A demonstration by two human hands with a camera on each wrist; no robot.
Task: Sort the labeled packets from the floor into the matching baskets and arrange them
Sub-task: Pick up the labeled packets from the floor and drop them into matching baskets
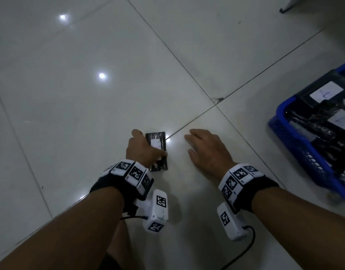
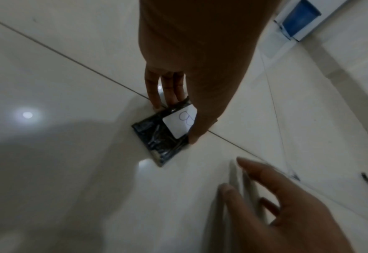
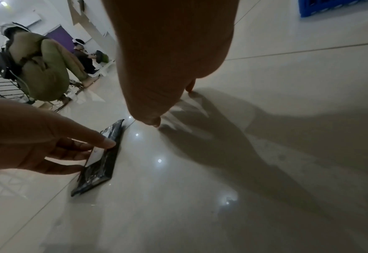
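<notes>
A black packet (image 1: 158, 138) with a white label marked "B" (image 2: 182, 120) lies flat on the pale tiled floor. My left hand (image 1: 148, 143) is over it and pinches it across its width, with the fingers (image 2: 157, 95) on one long edge and the thumb (image 2: 197, 135) on the other. My right hand (image 1: 204, 147) hovers just to the right of the packet with its fingers spread and nothing in it. The blue basket (image 1: 284, 137) at the right holds several black packets with white labels (image 1: 325, 92).
The basket stands about one tile to the right of my hands. A crouching person (image 3: 42, 68) and a black wire rack (image 3: 1, 87) are far off to the left. Bare tiles stretch ahead and to the left.
</notes>
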